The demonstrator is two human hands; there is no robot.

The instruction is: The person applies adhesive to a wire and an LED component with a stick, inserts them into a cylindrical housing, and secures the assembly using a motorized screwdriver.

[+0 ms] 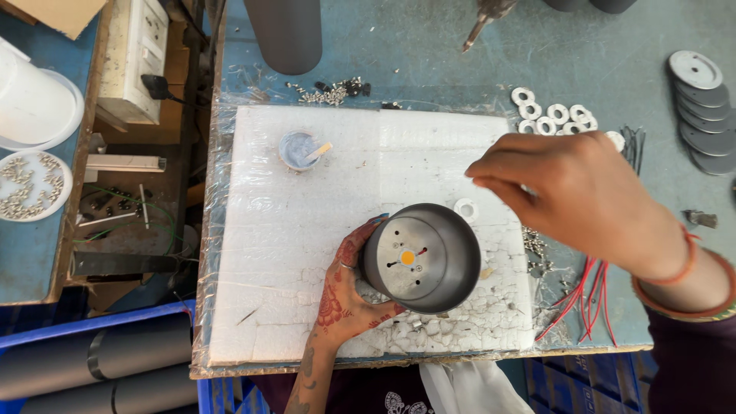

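A foam sheet [307,253] lies on the bench [429,61], reaching its near edge. On the sheet's near half stands a housing [429,261], the left hand [345,291] touching its left side. The right hand [567,195] hovers over the sheet's right edge, behind the housing. A small cup [297,149] sits near the sheet's far left corner. Washers [553,115] lie off the far right corner, discs [701,115] stacked along the bench's right edge, wires [583,295] right of the housing.

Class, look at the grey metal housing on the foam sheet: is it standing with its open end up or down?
Open end up: the metal housing shows its inner base plate, held at the rim by the left hand.
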